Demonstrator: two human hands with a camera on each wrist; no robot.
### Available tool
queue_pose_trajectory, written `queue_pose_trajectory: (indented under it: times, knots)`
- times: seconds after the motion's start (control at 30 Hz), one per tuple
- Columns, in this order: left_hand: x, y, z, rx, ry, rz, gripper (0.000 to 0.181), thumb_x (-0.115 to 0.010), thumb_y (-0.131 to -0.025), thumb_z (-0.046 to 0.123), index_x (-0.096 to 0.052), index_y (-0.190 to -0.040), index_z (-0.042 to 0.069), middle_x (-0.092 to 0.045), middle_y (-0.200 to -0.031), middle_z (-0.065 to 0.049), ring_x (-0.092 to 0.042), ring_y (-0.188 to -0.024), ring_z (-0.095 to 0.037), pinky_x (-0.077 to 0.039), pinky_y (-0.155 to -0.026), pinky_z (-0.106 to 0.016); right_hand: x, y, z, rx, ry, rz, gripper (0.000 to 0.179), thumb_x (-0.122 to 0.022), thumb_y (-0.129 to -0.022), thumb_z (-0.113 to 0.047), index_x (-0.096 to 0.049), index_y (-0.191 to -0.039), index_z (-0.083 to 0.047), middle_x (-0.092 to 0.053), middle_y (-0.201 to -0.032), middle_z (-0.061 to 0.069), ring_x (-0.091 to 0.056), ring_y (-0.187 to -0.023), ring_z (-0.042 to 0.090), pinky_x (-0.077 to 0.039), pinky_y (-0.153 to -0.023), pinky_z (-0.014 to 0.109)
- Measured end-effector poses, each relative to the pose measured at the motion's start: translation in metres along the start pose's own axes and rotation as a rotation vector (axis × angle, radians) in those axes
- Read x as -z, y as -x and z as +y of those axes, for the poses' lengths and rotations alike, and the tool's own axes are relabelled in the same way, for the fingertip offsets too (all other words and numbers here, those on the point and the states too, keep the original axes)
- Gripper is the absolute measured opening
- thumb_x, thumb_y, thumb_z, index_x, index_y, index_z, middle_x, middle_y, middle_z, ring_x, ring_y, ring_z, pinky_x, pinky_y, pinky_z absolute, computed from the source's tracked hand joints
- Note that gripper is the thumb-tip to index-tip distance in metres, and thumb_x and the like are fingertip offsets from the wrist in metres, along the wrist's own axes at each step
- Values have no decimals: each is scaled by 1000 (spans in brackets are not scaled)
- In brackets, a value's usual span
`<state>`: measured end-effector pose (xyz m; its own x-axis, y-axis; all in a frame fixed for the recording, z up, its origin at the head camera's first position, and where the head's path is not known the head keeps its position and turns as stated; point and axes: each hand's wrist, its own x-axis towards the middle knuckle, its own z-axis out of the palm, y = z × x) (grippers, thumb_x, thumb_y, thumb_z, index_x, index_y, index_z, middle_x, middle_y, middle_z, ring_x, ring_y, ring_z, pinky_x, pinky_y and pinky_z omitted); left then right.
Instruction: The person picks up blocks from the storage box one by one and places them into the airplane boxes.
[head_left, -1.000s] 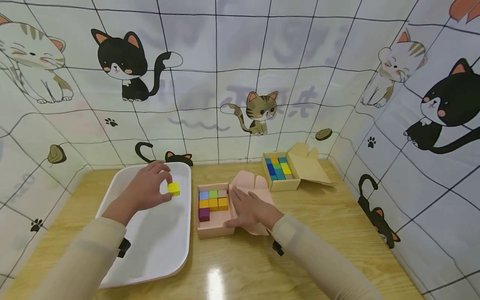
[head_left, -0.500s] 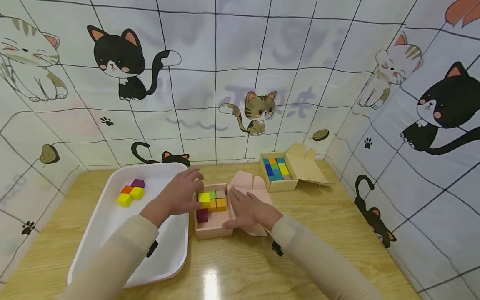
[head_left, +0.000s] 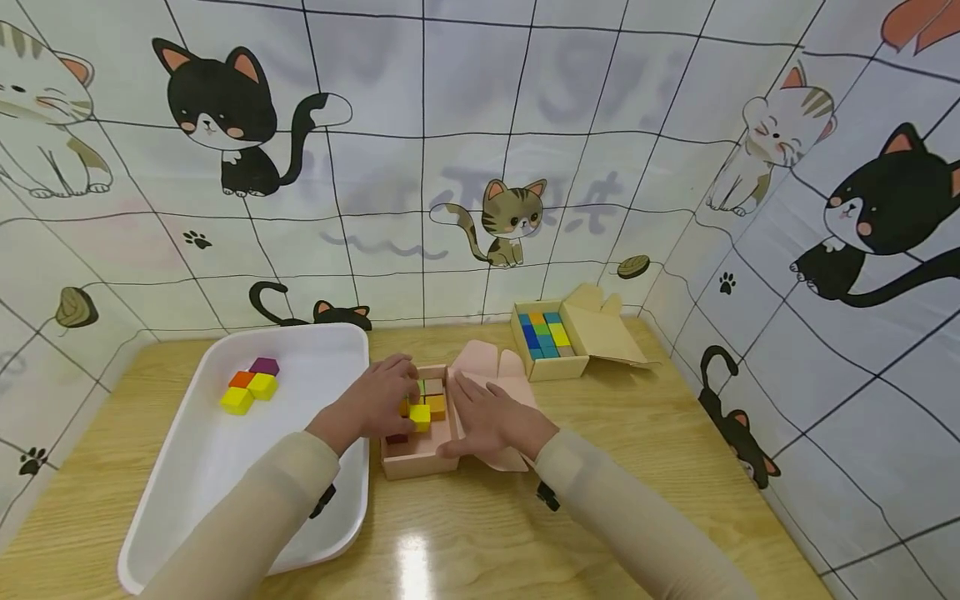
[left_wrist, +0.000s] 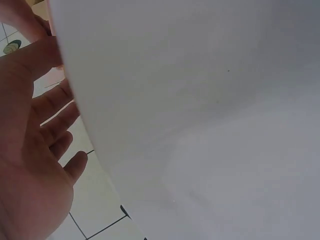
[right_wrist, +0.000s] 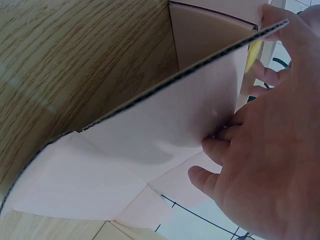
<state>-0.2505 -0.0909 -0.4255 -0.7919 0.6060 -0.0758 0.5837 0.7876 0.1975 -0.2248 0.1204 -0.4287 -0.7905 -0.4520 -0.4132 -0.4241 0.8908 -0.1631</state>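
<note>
My left hand (head_left: 372,398) pinches a yellow cube (head_left: 420,418) over the open pink cardboard box (head_left: 422,465). Orange cubes (head_left: 436,407) and a few others sit in the box's far part; my fingers cover some of them. Partly hidden under the hand is a dark purple cube (head_left: 397,438). On the box's folded-back lid (head_left: 476,358) rests my right hand (head_left: 491,417), its thumb at the box's right wall. The right wrist view shows these fingers against the pink cardboard (right_wrist: 165,125). In the left wrist view the cube is hidden behind the tray.
A white tray (head_left: 300,492) stands left of the box. Toward its far end lie two yellow cubes (head_left: 237,401), an orange-red one (head_left: 242,379) and a purple one (head_left: 264,367). A yellowish box (head_left: 558,368) of coloured cubes stands at the back right, its lid (head_left: 607,337) folded outward.
My left hand has carried the yellow cube from above the tray rightward to the pink box, then slightly nearer inside it. The right hand has stayed on the lid. The view has shifted slightly.
</note>
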Motion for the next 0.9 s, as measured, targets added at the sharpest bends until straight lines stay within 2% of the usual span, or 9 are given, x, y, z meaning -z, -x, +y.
queue_pose_trajectory:
  times: [0.27, 0.57, 0.7, 0.83, 0.9]
  knots:
    - [-9, 1, -1, 5, -26, -25, 27, -80, -76, 35, -66, -85, 14, -56, -123, -5, -41, -130, -26, -34, -115, -52, 2, 0, -2, 6, 16, 4, 108, -48, -85, -74, 1, -157, -11, 1, -166, 4, -4, -155, 17, -12, -126, 46]
    - [-17, -3, 3, 20, -125, -50, 30, -78, -78, 36, -60, -85, 14, -53, -137, -7, -36, -139, -26, -31, -118, -49, -1, -2, 2, 2, 15, -9, 110, -46, -85, -76, 5, -157, -11, 3, -166, 4, -1, -154, 17, -11, -126, 46]
    - [-21, -4, 3, 38, -167, -73, 34, -77, -78, 38, -64, -94, 12, -48, -145, -8, -32, -143, -27, -29, -120, -50, -2, -2, 2, 2, 10, -10, 110, -46, -84, -77, 6, -157, -12, 4, -166, 4, -1, -154, 16, -11, -126, 45]
    - [-22, -3, 2, 50, -204, -88, 50, -77, -77, 40, -65, -113, 7, -44, -149, -9, -29, -146, -28, -27, -121, -50, -1, -2, 0, 10, -9, -4, 108, -47, -85, -74, 4, -157, -11, 4, -166, 4, -2, -155, 18, -12, -126, 47]
    - [-22, -3, 3, 48, -219, -85, 54, -77, -77, 41, -64, -116, 7, -44, -148, -10, -29, -146, -28, -27, -121, -49, 0, -1, 0, 7, -10, -2, 108, -48, -85, -74, 3, -157, -11, 3, -166, 4, -2, -155, 18, -12, -126, 47]
